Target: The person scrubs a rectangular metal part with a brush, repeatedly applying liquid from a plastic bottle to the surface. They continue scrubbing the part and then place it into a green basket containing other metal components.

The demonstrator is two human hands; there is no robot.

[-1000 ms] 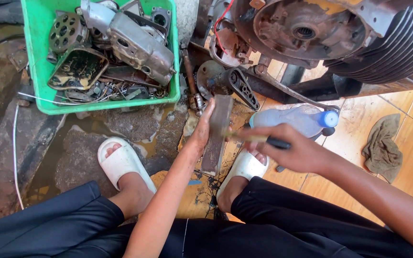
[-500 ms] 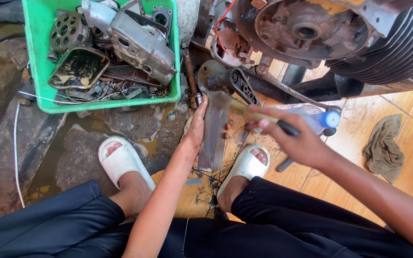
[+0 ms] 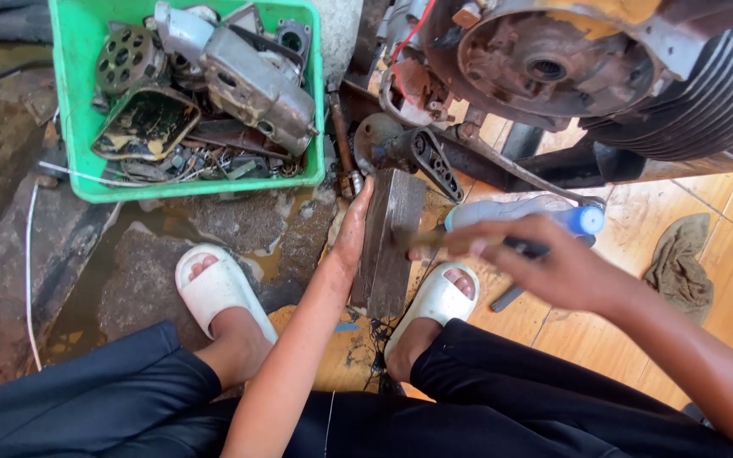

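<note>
- Head view: the left hand [image 3: 351,233] holds a flat metal plate [image 3: 388,246] upright on the floor, between the feet.
- The right hand [image 3: 553,267] grips a brush [image 3: 468,242] touching the plate.
- Hold the plate steady; brush in long strokes.

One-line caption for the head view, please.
Left hand steadies a flat metal piece on end while the right hand works a brush across it, beside a green crate.
</note>
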